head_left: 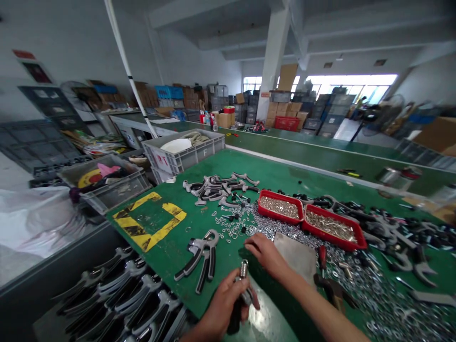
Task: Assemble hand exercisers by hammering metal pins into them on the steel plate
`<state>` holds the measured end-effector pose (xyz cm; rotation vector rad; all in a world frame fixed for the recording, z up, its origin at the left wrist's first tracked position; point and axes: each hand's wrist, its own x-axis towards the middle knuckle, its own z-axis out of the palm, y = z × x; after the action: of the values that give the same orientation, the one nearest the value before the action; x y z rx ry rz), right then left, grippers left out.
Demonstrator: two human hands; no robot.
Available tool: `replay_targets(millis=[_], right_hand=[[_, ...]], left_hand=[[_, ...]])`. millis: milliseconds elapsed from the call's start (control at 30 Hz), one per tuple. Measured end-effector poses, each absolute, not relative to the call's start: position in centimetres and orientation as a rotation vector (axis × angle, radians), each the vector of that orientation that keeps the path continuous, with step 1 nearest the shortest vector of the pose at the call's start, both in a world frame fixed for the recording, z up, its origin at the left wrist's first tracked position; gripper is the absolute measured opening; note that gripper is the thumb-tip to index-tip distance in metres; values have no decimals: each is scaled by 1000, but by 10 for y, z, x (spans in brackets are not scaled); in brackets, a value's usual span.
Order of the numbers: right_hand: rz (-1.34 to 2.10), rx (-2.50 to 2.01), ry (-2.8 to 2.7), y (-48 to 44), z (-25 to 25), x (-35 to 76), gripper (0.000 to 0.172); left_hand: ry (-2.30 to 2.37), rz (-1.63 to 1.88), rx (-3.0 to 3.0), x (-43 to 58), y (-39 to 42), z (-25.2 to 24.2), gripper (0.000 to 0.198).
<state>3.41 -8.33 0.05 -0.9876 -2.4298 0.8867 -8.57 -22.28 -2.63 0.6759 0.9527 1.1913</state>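
Gripping a grey handle part (246,297), the left hand (225,300) is closed around it low over the table's near edge, with a coil spring (244,270) standing out above the thumb. Just beyond, the right hand (266,254) hovers near the spring with fingers bent; whether anything sits between its fingertips I cannot tell. To the left of the left hand, a spring hand grip (204,256) lies on the green table (270,173), its handles spread. A flat metal plate (297,249) lies beside the right wrist, and the right forearm covers part of the table in front of it. To the right of the plate are a red-handled screwdriver (322,256) and pliers (333,290), crowded by loose washers and nuts (356,297). Beyond the right hand, two red trays of small metal pieces stand end to end, hemmed in by more loose hardware. Farther back lies a heap of grey and black grips (221,188); more parts clutter the right side. Yellow-and-black tape (145,243) marks a square at left. Below the table edge, a dark crate (21,304) holds many grips, and grey crates stand behind.
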Motion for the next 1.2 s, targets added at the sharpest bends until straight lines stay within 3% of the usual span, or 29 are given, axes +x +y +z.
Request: replay_targets(millis=[167,333,367,500,600,733,867,1067,1200], right_hand=[[758,-988,-2486,-50,-25,-27,16],[886,-1054,-2269,-58,-18,9,8],[921,-1078,-2215,-66,-14,24,13],[1437,-1116,-1658,-112,-1,80,33],[1846,-1003,-997,-141,3,102,29],[1916,-951,-780,-154,3,114,29],[1707,-1031,-1016,-159,7,124,30],[860,-1130,-1647,-173,8,146,15],[540,-1091,-1994,-177,4,158,34]], left_hand=[[1088,1188,768,-114,-221,-10,37],[1353,1362,755,-120,-193,-6,37],[1385,1414,775,-116,-185,-5,36],[1324,1434,1115,-87,-161,3,31],[1256,1340,1317,-57,-154,6,29],[1314,1265,1341,-25,-155,-1,29],[1388,1271,1319,-10,-159,-2,27],[1249,1156,1338,-4,-168,23,30],[1211,1086,1334,-1,-165,20,34]])
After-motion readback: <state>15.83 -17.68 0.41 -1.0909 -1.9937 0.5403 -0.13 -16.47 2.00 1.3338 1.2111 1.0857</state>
